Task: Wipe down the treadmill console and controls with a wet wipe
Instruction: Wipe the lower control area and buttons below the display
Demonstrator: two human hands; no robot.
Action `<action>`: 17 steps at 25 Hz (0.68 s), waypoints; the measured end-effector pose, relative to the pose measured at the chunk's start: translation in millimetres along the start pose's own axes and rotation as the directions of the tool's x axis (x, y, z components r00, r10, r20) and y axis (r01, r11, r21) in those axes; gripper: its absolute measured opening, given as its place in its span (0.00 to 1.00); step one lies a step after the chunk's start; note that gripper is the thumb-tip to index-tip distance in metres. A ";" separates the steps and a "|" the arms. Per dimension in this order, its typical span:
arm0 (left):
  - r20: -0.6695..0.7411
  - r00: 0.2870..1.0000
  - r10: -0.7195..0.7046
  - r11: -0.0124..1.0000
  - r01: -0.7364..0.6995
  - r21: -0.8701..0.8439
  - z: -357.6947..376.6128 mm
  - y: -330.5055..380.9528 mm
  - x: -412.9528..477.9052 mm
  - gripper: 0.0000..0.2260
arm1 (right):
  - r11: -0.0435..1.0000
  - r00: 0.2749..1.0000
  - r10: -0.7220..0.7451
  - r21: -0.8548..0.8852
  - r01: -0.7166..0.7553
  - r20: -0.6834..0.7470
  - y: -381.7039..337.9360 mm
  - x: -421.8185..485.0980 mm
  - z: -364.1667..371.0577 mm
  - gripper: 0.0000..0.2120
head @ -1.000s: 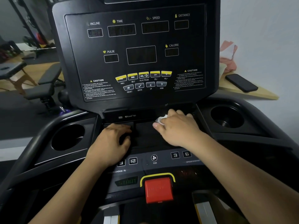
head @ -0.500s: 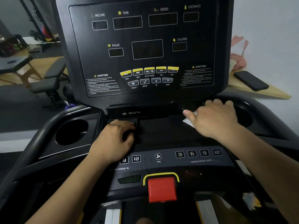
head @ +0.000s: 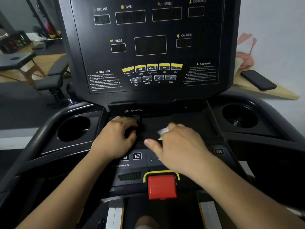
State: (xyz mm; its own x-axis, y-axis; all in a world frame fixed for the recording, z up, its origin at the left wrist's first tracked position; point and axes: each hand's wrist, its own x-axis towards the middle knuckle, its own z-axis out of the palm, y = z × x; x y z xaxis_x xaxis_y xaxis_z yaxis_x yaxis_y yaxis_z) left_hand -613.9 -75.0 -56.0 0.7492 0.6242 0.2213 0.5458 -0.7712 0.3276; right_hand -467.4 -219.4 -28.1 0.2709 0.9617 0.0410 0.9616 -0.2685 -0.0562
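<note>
The black treadmill console point(head: 148, 47) stands upright ahead, with dark displays and a row of yellow buttons point(head: 152, 67). Below it lies a flat black shelf point(head: 189, 123). My right hand point(head: 179, 146) lies palm down on the middle of that shelf and presses a white wet wipe point(head: 162, 132) under its fingers. The thumb is spread to the left, and only a corner of the wipe shows. My left hand point(head: 115, 138) rests on the shelf's left part with its fingers loosely curled and holds nothing. The lower control strip point(head: 137, 156) is partly hidden by both hands.
A red stop button point(head: 162, 185) sits below my hands. Round cup holders lie at the left point(head: 74, 128) and the right point(head: 239, 116). A phone point(head: 258, 80) lies on a wooden board point(head: 280, 93) at the right wall, beside pink cloth point(head: 245, 52). A padded bench point(head: 54, 76) stands to the left.
My right hand swept the wipe out to the shelf's right end, then back left to the middle. My left hand stayed where it was.
</note>
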 end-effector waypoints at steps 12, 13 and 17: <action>-0.009 1.000 -0.001 1.000 0.001 0.009 -0.5 1.8 -0.3 0.18 | 0.945 0.955 0.295 -0.147 -0.294 -0.010 76.5 -7.9 5.3 0.38; -0.009 1.000 -0.006 1.000 0.006 0.005 -1.1 2.5 0.0 0.18 | 0.942 0.946 0.323 -0.091 -0.323 -0.015 89.5 0.6 4.8 0.35; -0.014 1.000 -0.010 1.000 0.010 0.004 -3.5 4.7 -2.3 0.17 | 0.864 0.871 0.474 0.122 -0.488 0.131 148.8 13.7 1.1 0.24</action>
State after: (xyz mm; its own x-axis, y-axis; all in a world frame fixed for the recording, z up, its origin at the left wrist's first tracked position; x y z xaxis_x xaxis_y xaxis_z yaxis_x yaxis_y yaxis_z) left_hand -614.4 -79.6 -51.8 0.7383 0.6339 0.2305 0.5550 -0.7651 0.3265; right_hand -320.7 -246.1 -36.9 0.6859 0.7175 -0.1213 0.6933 -0.6950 -0.1903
